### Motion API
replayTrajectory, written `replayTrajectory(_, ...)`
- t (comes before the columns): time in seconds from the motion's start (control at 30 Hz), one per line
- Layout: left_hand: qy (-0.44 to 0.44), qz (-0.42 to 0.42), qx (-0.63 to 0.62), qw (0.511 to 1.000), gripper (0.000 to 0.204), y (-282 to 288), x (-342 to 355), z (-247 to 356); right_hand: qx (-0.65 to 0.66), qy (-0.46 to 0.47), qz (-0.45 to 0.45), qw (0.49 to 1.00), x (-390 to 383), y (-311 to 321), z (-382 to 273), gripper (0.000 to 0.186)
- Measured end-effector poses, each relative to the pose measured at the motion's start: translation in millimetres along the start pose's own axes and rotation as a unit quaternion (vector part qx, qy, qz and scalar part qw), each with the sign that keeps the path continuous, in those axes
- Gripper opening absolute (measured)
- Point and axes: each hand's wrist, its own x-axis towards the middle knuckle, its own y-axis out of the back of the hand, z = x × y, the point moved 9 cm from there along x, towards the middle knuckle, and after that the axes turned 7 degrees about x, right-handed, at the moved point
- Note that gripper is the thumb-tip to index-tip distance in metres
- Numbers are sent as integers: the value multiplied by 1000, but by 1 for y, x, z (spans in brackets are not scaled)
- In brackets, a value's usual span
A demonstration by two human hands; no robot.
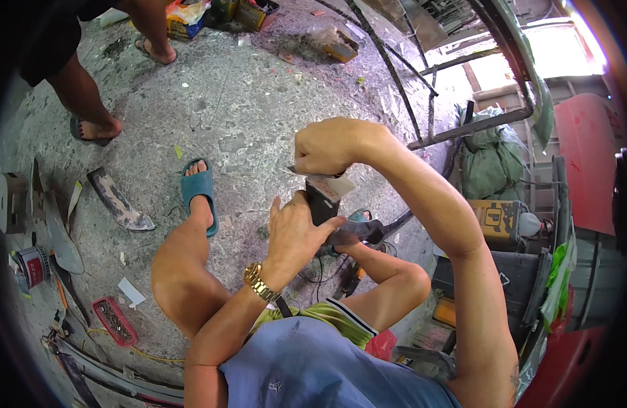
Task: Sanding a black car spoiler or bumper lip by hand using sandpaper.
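My left hand (291, 234), with a gold watch (260, 282) on its wrist, grips a black curved piece (322, 206) between thumb and fingers. A dark, shiny length (368, 232) extends right from beside the thumb, over my knee; I cannot tell whether it belongs to the same piece. Just beyond, my right hand (324, 148) is closed, its wrist bent, on a pale sheet (334, 185) with faint marks. The sheet lies against the upper end of the black piece. The right fingertips are mostly hidden, and a small dark edge pokes out by them.
A scuffed curved strip (120, 200) and a red tray (115, 321) of small bits lie on the floor at left. Another person's feet (99, 129) stand at upper left. A metal frame (395, 75) rises upper right. A yellow-black case (494, 221) stands at right.
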Motion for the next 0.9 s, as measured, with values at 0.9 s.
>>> replayTrajectory(0.9, -13, 43, -9, 999, 60, 3, -4, 2, 111, -3, 14, 994, -17, 24, 21, 34)
